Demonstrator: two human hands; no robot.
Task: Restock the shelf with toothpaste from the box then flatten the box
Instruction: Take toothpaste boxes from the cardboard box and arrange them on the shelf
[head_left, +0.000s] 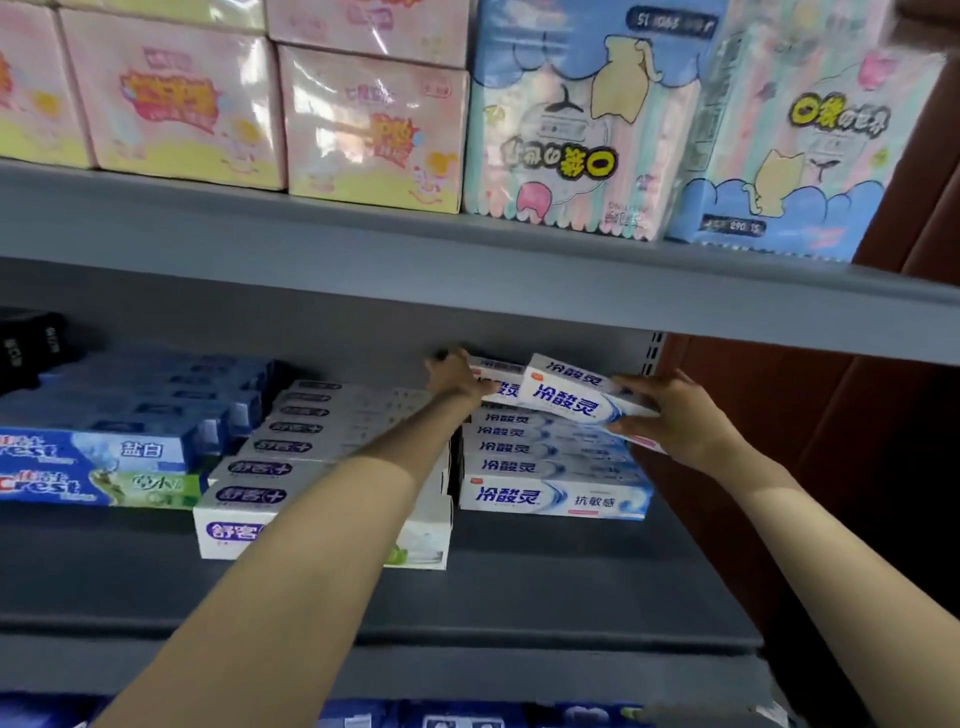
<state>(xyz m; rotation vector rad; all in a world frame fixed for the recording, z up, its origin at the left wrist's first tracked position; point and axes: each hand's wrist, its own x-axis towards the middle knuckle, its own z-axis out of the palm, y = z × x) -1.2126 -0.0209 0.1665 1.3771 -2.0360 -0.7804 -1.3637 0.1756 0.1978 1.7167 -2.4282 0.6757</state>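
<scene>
Grey, matte metal shelving (519, 597) fills the view, with 2 flat boards in sight, one above the other. On the upper board stand glossy, plastic-wrapped pink packs (374, 130) and soft blue and pastel packs with cat drawings (582, 119). On the lower board lie long rectangular cardboard toothpaste cartons: a blue and green stack (98, 467) at left, a white stack with purple labels (291, 452) in the middle, and a white and blue stack (550, 467) at right. 2 bare forearms reach in from below. The right hand (680, 415) grips the right end of a tilted white and blue toothpaste carton (576, 397), held just above the right stack, fingers curled over the top, thumb beneath. The left hand (457, 379) holds the left end of a second, partly hidden carton (496, 375) behind it.
</scene>
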